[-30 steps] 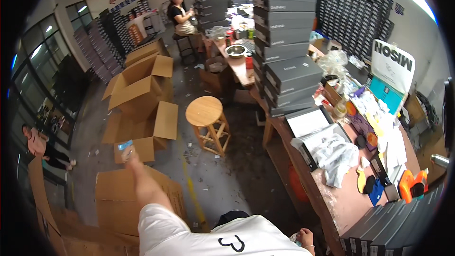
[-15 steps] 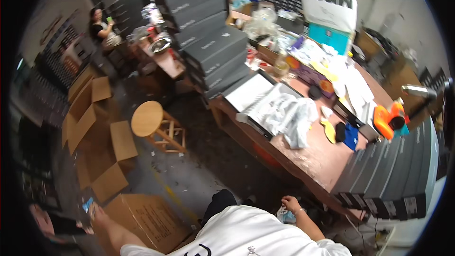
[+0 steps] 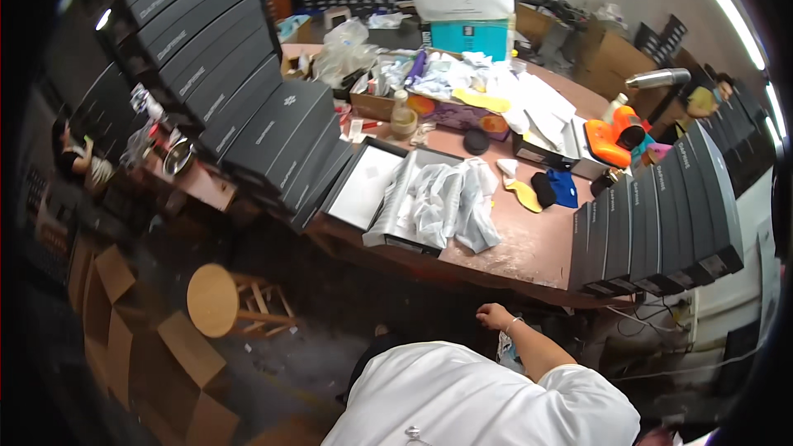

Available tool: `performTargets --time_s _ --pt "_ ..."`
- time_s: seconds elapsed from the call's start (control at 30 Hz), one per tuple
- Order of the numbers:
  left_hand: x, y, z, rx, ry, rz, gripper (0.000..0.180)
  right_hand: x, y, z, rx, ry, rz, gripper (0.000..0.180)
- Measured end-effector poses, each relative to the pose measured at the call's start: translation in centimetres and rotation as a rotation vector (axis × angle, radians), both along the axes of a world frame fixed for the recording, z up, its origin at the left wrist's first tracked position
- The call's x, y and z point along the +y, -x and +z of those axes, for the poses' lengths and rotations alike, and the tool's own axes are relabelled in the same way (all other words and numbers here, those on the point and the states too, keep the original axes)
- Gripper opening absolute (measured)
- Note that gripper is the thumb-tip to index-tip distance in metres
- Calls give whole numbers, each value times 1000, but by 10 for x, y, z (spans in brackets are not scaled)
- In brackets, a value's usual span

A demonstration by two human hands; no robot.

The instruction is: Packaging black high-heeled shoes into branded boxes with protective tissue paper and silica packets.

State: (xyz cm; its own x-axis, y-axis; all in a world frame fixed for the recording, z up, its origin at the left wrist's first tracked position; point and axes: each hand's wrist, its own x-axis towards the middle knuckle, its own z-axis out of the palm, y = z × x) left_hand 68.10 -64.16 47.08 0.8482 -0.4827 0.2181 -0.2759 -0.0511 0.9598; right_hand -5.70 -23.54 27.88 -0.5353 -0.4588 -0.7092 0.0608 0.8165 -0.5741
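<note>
My right hand [image 3: 493,315] hangs in front of me just below the front edge of the brown worktable [image 3: 529,252]. Its fingers are curled and I see nothing in them. My left hand is out of view. On the table, closest to the hand, lies an open shoe box [image 3: 413,202] with crumpled white and grey wrapping in it. Its lid [image 3: 365,186] lies beside it on the left. A yellow insole [image 3: 524,195], a blue cloth [image 3: 566,187] and an orange hand tool [image 3: 613,137] lie further back.
Tall leaning stacks of black boxes [image 3: 248,116] fill the table's left end; a row of black boxes [image 3: 661,215] stands at its right. A round wooden stool [image 3: 215,301] and open cardboard cartons [image 3: 124,339] sit on the floor at left. One person [image 3: 78,158] is far left, another [image 3: 710,95] far right.
The view has swung right, from the floor and cartons onto the worktable. My left arm, stretched out holding a small blue thing, has left the picture. My right hand stays low by the table edge.
</note>
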Motion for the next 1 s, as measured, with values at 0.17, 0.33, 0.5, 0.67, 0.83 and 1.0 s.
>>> performTargets --time_s 0.17,0.33,0.5,0.67,0.83,1.0 --pt "-30 12 -2 -37 -14 2 21 -63 6 22 52 67 0 26" --pt "-44 -20 1 -48 15 36 18 -108 -6 34 32 91 84 26" --pt "-60 -99 -19 -32 169 -56 16 -111 -4 19 52 48 209 22" --pt "-62 -99 -9 199 160 181 17 -111 0 28 18 33 69 22" --pt "-97 -46 -6 157 212 195 33 -99 19 26 136 11 198 25" --pt "-128 57 -30 286 -119 -70 50 -100 37 53 251 101 44 24"
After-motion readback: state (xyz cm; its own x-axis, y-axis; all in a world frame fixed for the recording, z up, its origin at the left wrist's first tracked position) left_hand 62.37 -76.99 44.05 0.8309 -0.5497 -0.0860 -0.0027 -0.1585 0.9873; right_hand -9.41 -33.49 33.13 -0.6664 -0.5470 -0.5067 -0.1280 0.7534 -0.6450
